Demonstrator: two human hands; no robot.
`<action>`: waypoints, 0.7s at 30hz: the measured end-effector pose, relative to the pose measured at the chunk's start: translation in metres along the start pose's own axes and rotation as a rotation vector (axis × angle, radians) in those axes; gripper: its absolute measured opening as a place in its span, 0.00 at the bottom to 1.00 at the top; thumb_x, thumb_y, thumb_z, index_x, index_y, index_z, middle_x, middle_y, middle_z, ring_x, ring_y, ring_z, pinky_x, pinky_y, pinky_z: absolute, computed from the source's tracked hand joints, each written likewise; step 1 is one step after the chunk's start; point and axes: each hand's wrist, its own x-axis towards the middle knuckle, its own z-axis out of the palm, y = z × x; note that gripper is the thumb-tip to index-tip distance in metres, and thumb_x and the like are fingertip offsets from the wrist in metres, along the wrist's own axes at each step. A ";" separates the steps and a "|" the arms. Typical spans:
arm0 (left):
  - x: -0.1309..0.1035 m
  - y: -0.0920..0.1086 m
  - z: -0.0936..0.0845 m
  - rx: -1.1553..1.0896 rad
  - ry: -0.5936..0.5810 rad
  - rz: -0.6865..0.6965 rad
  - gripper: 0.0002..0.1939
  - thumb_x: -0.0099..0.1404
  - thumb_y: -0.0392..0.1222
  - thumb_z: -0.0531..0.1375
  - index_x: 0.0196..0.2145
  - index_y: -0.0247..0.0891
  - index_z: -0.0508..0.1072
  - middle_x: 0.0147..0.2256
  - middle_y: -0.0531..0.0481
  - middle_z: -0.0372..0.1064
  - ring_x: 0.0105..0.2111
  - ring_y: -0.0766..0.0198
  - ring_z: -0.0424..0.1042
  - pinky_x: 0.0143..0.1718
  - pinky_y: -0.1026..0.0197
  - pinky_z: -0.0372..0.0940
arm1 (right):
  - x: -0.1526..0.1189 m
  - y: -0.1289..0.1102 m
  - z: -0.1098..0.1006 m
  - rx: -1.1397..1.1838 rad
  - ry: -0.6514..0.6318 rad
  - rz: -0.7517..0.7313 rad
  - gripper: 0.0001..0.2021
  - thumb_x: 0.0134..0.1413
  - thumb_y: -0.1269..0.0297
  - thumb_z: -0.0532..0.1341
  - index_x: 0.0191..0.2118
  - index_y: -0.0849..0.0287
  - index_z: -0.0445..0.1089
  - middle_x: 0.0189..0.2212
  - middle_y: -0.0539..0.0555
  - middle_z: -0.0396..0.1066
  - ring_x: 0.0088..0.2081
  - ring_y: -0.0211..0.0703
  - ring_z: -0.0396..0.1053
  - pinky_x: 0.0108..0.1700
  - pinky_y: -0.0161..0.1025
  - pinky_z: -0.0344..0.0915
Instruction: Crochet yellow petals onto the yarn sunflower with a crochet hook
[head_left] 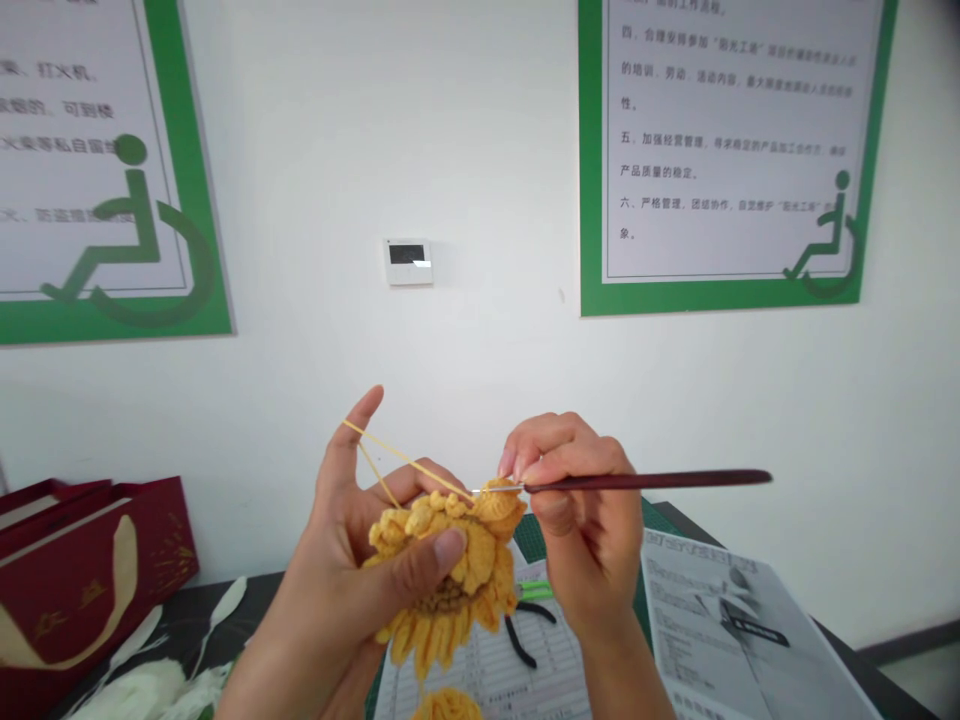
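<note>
My left hand (375,560) grips a yellow crocheted sunflower (480,565), its thumb pressed across the petals. The left index finger points up with a strand of yellow yarn (397,455) looped around it and running down to the flower's upper edge. Between the thumb and fingers of my right hand (581,510) is a crochet hook (660,480) with a dark red handle. Its thin metal tip reaches left to the petals and the yarn at the top of the flower. Below, at the bottom edge, part of another yellow piece (448,705) shows, possibly a ball of yarn.
Behind the hands lie printed sheets (735,620), a green cutting mat (529,535) and black-tipped pliers with green handles (531,630). At left are a dark red gift bag (150,540) and white yarn (142,690). Green-framed posters (735,150) hang on the wall.
</note>
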 end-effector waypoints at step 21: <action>-0.001 0.004 0.002 0.023 0.035 0.009 0.58 0.58 0.31 0.74 0.73 0.60 0.45 0.32 0.54 0.77 0.25 0.56 0.78 0.28 0.57 0.73 | -0.002 0.001 0.015 0.210 0.114 0.139 0.05 0.73 0.62 0.58 0.42 0.52 0.68 0.32 0.50 0.66 0.36 0.43 0.70 0.40 0.44 0.70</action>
